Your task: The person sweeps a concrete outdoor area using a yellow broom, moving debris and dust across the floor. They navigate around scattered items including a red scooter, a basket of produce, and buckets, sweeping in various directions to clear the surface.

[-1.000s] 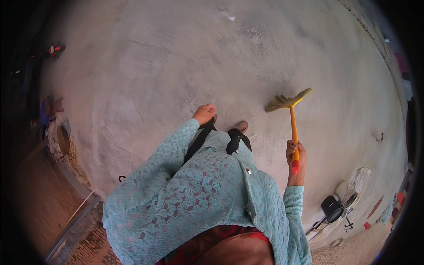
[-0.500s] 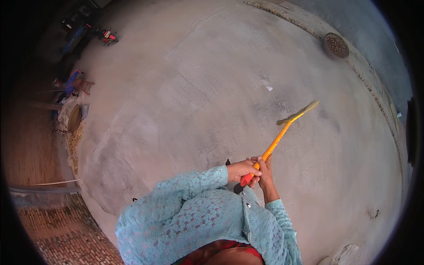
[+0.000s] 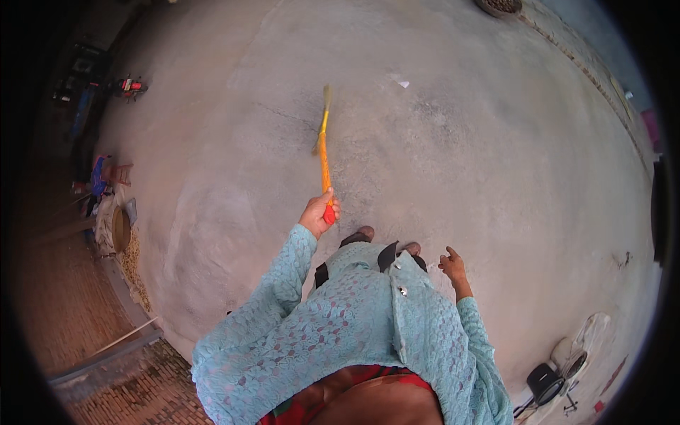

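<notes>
A: Obscured or cut off?
B: One broom [image 3: 324, 159]: head blurred and turned nearly edge-on, its contact with the concrete floor [image 3: 234, 142] impossible to tell. One round basket [image 3: 501, 6]: cropped by the upper edge, dark lumps inside. Two shoes [image 3: 365, 231]: toes visible, remainder covered. One red vehicle [image 3: 131, 86], far left: too small to identify further.

A: Hands?
B: One left hand [image 3: 319, 214], forward of the body: fingers clamped around the broom's handle close to its red end, thumb uppermost, palm hidden. One right hand [image 3: 453, 265], out to the side above the floor: bare of any object, fingers loosely bent and parted, forearm slanting up from the lower edge.

A: Position of the broom?
B: Ahead of the person, left of the shoes, handle pointing away from the body, head farthest out.

A: Materials and shapes?
B: Broom: smooth orange handle, yellow neck, pale straw-coloured bristles. One jacket [image 3: 333, 319]: turquoise openwork lace, round shiny snaps. Floor: grey, scuffed, finely cracked. One shallow round tray [image 3: 121, 228]: tan, tilted on edge. Brick paving [image 3: 149, 386]: reddish, narrow courses, lower left.
</notes>
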`<state>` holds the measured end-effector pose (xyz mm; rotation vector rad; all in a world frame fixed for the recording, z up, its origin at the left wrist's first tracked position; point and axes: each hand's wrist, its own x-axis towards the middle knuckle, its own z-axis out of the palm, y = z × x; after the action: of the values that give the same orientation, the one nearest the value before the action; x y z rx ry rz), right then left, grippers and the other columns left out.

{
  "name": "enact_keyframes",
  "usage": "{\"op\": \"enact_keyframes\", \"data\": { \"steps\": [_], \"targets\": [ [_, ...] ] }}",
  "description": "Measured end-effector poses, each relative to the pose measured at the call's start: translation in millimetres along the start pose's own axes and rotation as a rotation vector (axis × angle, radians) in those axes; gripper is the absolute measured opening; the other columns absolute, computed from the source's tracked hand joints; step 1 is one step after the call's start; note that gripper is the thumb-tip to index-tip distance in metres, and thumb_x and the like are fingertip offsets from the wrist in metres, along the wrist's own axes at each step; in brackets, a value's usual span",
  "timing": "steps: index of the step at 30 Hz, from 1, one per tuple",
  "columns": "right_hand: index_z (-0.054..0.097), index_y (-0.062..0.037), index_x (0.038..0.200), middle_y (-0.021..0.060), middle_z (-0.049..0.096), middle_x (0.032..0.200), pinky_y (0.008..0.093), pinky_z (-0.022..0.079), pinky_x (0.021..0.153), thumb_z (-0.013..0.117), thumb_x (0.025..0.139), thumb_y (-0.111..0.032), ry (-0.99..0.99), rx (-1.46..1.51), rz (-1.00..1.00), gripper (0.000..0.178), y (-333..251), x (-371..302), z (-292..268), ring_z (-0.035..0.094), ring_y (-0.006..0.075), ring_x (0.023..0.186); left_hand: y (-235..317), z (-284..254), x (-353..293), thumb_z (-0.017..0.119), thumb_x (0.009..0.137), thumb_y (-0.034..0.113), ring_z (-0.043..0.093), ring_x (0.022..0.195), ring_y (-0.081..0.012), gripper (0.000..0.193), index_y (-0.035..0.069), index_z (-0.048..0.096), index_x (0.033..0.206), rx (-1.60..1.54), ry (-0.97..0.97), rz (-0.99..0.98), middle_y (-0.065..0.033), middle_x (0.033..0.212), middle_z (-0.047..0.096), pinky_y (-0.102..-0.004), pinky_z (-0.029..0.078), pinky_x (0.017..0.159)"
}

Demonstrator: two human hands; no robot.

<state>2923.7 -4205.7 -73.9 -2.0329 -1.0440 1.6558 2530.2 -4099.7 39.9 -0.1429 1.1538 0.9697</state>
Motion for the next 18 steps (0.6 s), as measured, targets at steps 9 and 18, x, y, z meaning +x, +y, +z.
{"op": "enact_keyframes", "data": {
  "steps": [9,18],
  "targets": [
    [0.034,-0.0048,0.122,0.0060,0.054,0.073,0.0248,0.044,0.048,0.046,0.076,-0.015,0.207,0.507,0.462,0.048,79,-111,-26,0.057,0.0147,0.061,-66,38,13,0.050,0.079,0.013,0.045,0.049,-0.0118,0.012,0.006,0.040,0.082,0.247,0.002,-0.227,-0.0057,0.063,0.046,-0.0254,0.039,0.042],
    [0.032,-0.0043,0.123,0.0058,0.054,0.074,0.0251,0.045,0.052,0.046,0.076,-0.013,0.173,0.625,0.406,0.049,73,-113,-14,0.057,0.0154,0.064,-96,105,-9,0.049,0.079,0.011,0.042,0.048,-0.0095,0.012,0.002,0.041,0.082,0.297,-0.377,-0.582,-0.0035,0.064,0.044,-0.0213,0.034,0.038]
  ]
}}
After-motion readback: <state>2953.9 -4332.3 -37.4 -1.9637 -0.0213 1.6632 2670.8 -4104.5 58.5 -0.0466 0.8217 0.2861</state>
